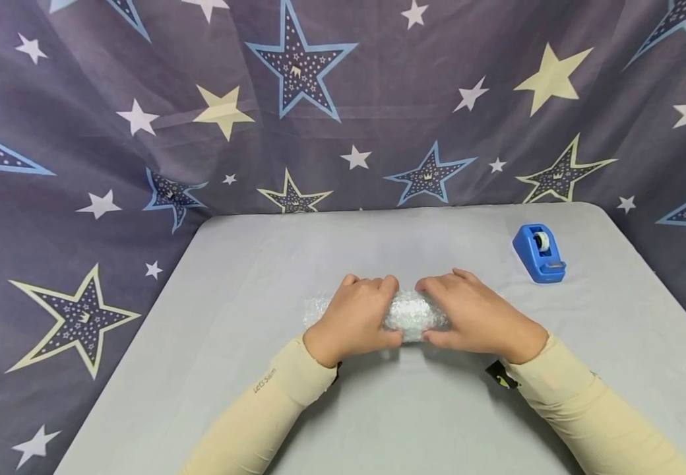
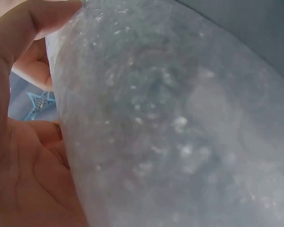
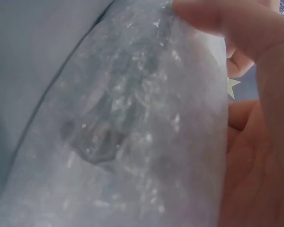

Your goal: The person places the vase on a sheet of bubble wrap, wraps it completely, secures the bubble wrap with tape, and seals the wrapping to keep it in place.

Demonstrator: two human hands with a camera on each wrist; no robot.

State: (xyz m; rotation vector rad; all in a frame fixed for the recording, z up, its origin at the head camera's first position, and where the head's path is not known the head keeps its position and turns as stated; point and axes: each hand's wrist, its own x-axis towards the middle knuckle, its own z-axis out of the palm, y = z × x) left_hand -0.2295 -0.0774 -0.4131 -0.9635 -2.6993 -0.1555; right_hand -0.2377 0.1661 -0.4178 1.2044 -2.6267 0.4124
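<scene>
A roll of clear bubble wrap lies crosswise at the middle of the table, between both hands. My left hand grips its left part, thumb on the near side and fingers curled over the far side. Close beside it, my right hand grips the right part in the same way. Layers of bubble wrap fill most of the left wrist view. Through the bubble wrap in the right wrist view a darker shape shows, too blurred to identify.
A blue tape dispenser with a roll of tape stands at the back right of the grey-white table. Behind the table hangs a dark curtain with star prints.
</scene>
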